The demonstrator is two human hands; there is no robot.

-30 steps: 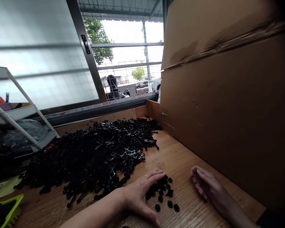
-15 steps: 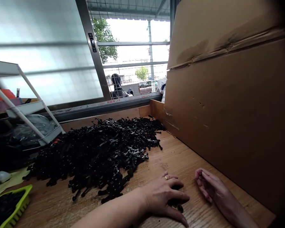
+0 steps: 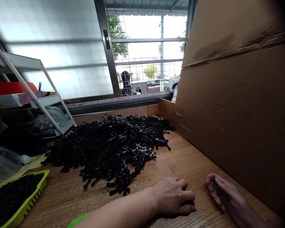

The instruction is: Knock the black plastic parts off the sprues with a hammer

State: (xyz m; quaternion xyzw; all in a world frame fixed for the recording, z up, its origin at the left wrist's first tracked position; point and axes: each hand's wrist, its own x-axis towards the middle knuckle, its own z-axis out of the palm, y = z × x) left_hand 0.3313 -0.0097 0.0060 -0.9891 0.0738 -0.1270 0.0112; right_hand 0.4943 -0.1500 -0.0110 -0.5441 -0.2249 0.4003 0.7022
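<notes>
My left hand (image 3: 174, 198) lies knuckles-up on the wooden table (image 3: 180, 161) with its fingers curled under, covering the small black round pieces that it gathered; a ring shows on one finger. My right hand (image 3: 224, 194) rests on its edge a little to the right, fingers loosely curled inward, and I cannot make out anything in it. A large heap of black plastic parts (image 3: 114, 144) spreads over the table just beyond and to the left of my left hand.
A tall cardboard wall (image 3: 239, 95) stands along the right side. A yellow-green tray (image 3: 23, 202) of black pieces sits at the front left. A white rack (image 3: 38, 95) and dark bags stand at the left. A sliding window is behind; a person sits outside it.
My left hand has closed into a curled fist over the small round pieces, which no longer show. The view has swung left, so both hands sit lower and further right.
</notes>
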